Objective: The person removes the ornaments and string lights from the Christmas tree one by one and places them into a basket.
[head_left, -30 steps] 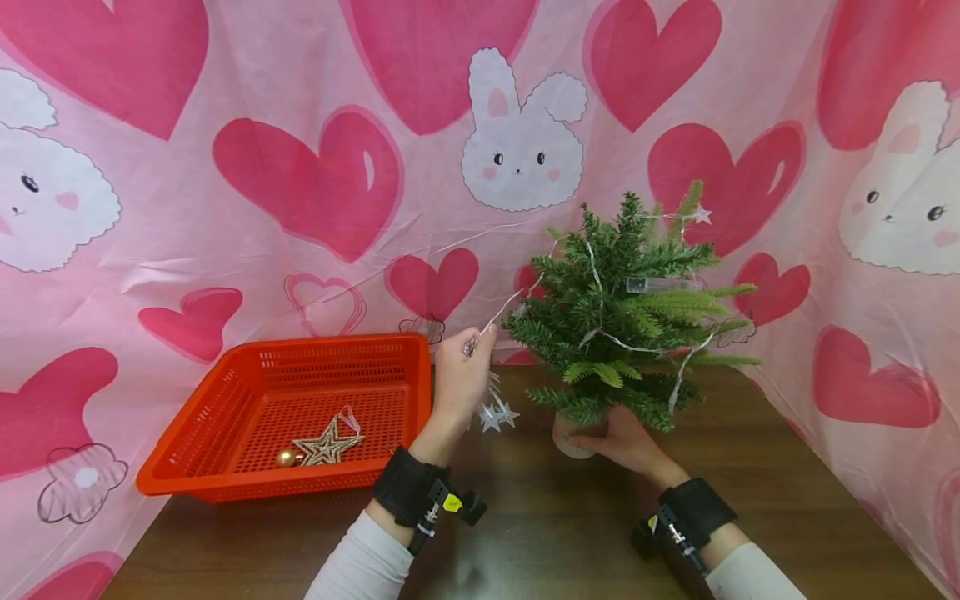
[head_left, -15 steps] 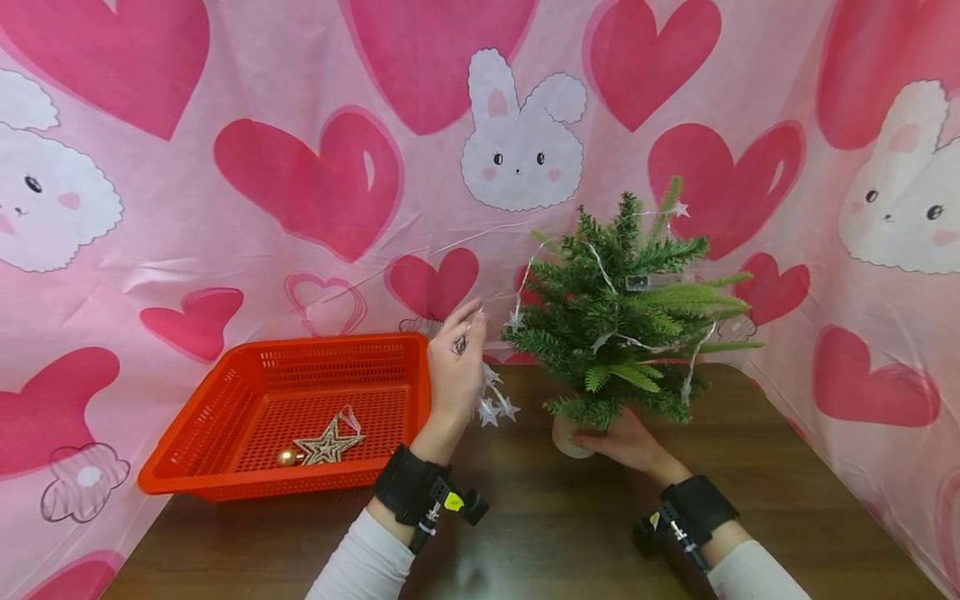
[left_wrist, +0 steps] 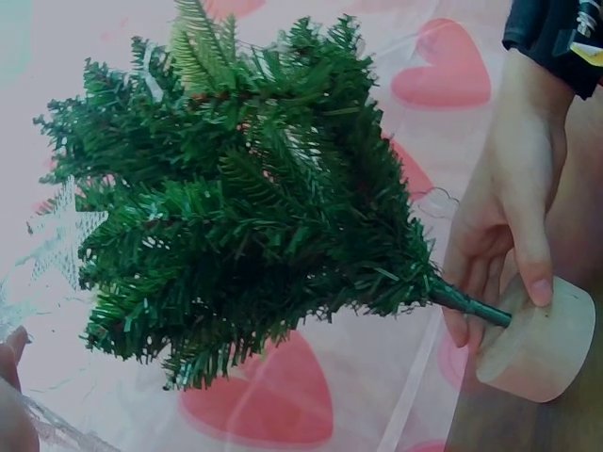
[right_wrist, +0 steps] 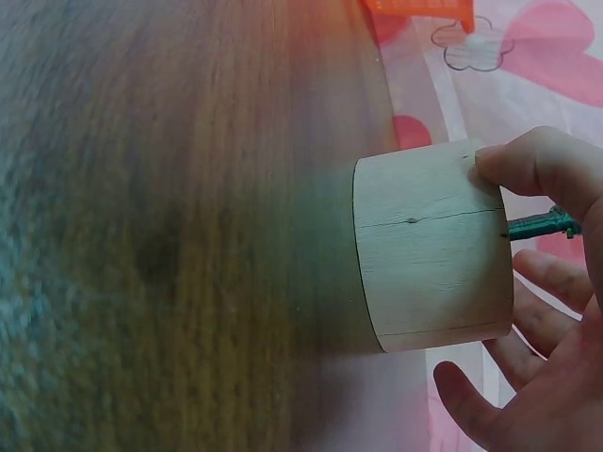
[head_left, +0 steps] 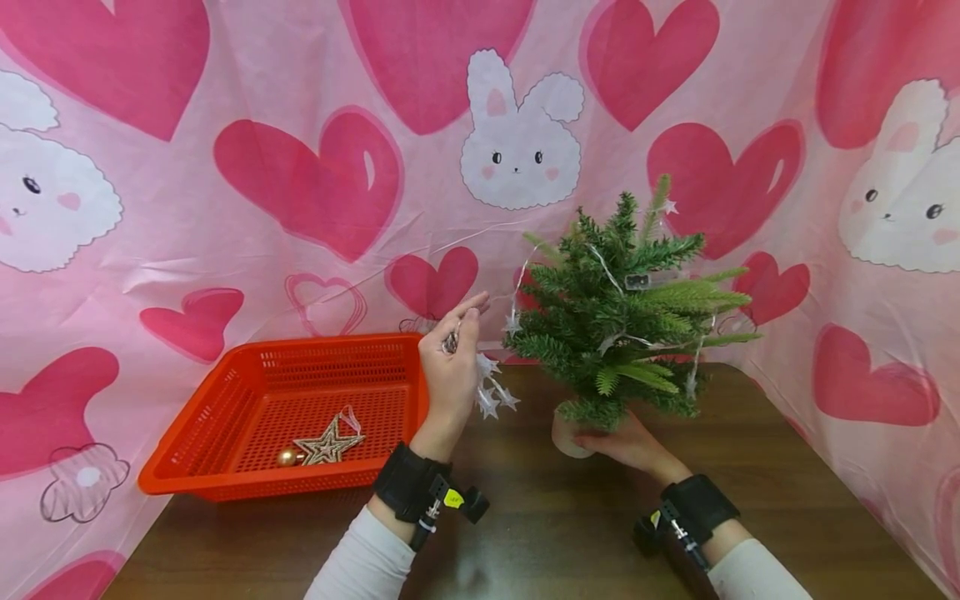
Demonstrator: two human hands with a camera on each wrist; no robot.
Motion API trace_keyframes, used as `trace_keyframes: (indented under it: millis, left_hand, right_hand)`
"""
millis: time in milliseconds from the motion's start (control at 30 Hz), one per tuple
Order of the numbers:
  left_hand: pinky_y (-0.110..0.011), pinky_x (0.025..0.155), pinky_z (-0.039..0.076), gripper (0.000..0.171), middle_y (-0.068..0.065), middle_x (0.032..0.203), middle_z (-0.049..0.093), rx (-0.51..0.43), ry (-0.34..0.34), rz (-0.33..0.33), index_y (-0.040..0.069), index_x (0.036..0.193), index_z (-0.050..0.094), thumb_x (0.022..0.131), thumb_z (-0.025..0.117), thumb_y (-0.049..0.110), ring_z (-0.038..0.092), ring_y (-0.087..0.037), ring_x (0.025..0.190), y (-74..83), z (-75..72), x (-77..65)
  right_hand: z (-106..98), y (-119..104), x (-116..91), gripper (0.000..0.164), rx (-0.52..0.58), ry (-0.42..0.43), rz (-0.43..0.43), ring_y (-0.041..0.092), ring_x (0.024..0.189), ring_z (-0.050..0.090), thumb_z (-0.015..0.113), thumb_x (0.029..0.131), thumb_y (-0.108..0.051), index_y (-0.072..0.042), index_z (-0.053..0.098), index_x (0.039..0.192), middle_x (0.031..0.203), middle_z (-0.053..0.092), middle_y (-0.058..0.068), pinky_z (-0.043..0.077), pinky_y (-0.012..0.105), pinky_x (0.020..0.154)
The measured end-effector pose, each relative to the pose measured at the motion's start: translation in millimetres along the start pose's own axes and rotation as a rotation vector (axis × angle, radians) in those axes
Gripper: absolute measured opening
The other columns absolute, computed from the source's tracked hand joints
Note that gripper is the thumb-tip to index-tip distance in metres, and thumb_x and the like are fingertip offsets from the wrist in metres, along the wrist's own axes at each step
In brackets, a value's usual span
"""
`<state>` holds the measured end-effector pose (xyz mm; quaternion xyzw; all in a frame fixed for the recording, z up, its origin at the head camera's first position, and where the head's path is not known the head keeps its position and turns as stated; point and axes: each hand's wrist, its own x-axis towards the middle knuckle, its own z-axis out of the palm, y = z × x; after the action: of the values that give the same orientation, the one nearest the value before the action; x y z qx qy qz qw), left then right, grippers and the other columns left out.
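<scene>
A small artificial Christmas tree [head_left: 600, 325] stands on the table, its round wooden base [right_wrist: 429, 250] on the tabletop. My right hand [head_left: 633, 446] grips that base, thumb on its top edge and fingers behind. To the left of the tree, my left hand [head_left: 447, 367] holds a bundle of star string lights [head_left: 489, 402]; several clear stars dangle beside the palm. The string's wire drapes over the branches, with one star [head_left: 512, 323] hanging at the left side and another [head_left: 670, 207] near the top. A clear battery box [head_left: 637, 282] sits among the branches.
An orange-red plastic basket [head_left: 213, 483] is on the left of the table, holding a glittery star ornament [head_left: 327, 442] and a small gold ball [head_left: 286, 457]. A pink cloth [head_left: 517, 242] with hearts and rabbits hangs around the brown wooden table [head_left: 547, 533].
The tree has turned slightly, its top star shifting left. My left hand has moved a little left and its fingers have loosened; the wire towards the tree, taut before, now hangs down.
</scene>
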<state>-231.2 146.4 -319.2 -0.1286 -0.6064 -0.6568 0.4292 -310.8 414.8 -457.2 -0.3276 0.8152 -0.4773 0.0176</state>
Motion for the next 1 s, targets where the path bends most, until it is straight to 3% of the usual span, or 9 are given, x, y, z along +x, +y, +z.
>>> trace_keyframes:
  millis: [100,200,333,400,467,567,733,833,1000]
  left_hand:
    - [-0.018,0.079,0.051,0.023,-0.014,0.108,0.075,-0.011,0.031,-0.026,0.002,0.106,0.075,0.099,0.060,0.018,0.070,-0.017,0.101,1.3,1.2,2.3]
    - [-0.023,0.086,0.051,0.025,-0.017,0.099,0.076,-0.003,0.067,-0.038,-0.001,0.096,0.074,0.098,0.062,0.021,0.070,-0.017,0.098,2.1,2.3,5.1]
    - [-0.022,0.059,0.037,0.033,-0.018,0.092,0.076,0.025,0.103,-0.061,-0.002,0.077,0.066,0.098,0.062,0.023,0.062,-0.012,0.070,2.9,3.3,8.4]
    - [-0.023,0.052,0.028,0.037,-0.019,0.090,0.076,0.038,0.113,-0.078,-0.002,0.073,0.062,0.098,0.062,0.024,0.055,-0.012,0.059,3.1,4.1,10.2]
    - [-0.023,0.048,0.024,0.039,-0.021,0.084,0.075,0.040,0.123,-0.095,-0.002,0.069,0.058,0.098,0.062,0.025,0.059,-0.010,0.057,3.2,5.2,12.4]
    - [-0.023,0.045,0.023,0.042,-0.019,0.070,0.070,0.036,0.132,-0.108,0.002,0.065,0.053,0.097,0.064,0.027,0.071,-0.017,0.068,3.8,6.7,16.0]
    - [-0.023,0.041,0.023,0.043,-0.017,0.059,0.061,0.042,0.115,-0.132,0.009,0.062,0.043,0.095,0.067,0.024,0.073,-0.030,0.071,5.5,8.1,21.4]
    - [-0.022,0.042,0.028,0.039,-0.019,0.061,0.060,0.078,0.100,-0.157,0.009,0.064,0.045,0.092,0.070,0.022,0.070,-0.028,0.067,6.5,8.6,24.0]
    - [-0.022,0.046,0.036,0.031,-0.010,0.063,0.058,0.170,0.084,-0.178,0.009,0.072,0.049,0.089,0.073,0.018,0.058,-0.019,0.056,7.4,9.2,27.7]
  right_hand:
    - [1,2,0,0.057,0.033,0.004,-0.013,-0.005,0.110,0.056,0.078,0.084,-0.014,-0.001,0.054,0.134,0.129,0.061,0.011,0.047,0.020,0.093]
    - [1,3,0,0.059,0.070,-0.005,-0.010,-0.006,0.110,0.056,0.078,0.083,-0.012,0.000,0.053,0.135,0.129,0.060,0.011,0.047,0.018,0.093]
    - [1,4,0,0.061,0.110,-0.027,-0.040,-0.010,0.114,0.054,0.076,0.084,-0.008,0.004,0.049,0.138,0.133,0.058,0.018,0.045,0.014,0.094]
    - [0,5,0,0.062,0.131,-0.036,-0.065,-0.012,0.116,0.052,0.075,0.085,-0.006,0.008,0.047,0.139,0.135,0.059,0.014,0.044,0.012,0.095]
    - [-1,7,0,0.062,0.140,-0.045,-0.093,-0.013,0.117,0.052,0.074,0.085,-0.004,0.011,0.045,0.138,0.136,0.060,0.009,0.043,0.011,0.095]
    - [-2,9,1,0.062,0.156,-0.063,-0.123,-0.012,0.119,0.051,0.073,0.086,-0.002,0.013,0.044,0.138,0.136,0.060,0.001,0.042,0.010,0.096]
    - [-2,11,3,0.058,0.174,-0.074,-0.148,-0.011,0.121,0.051,0.072,0.086,0.000,0.002,0.049,0.139,0.137,0.059,-0.006,0.041,0.010,0.097]
    - [-1,10,3,0.057,0.181,-0.073,-0.147,-0.009,0.121,0.051,0.072,0.085,0.001,-0.005,0.052,0.139,0.135,0.060,-0.008,0.041,0.010,0.096]
    - [-1,9,4,0.057,0.181,-0.063,-0.141,-0.007,0.120,0.053,0.073,0.085,0.001,0.001,0.051,0.137,0.133,0.060,-0.002,0.043,0.011,0.094]
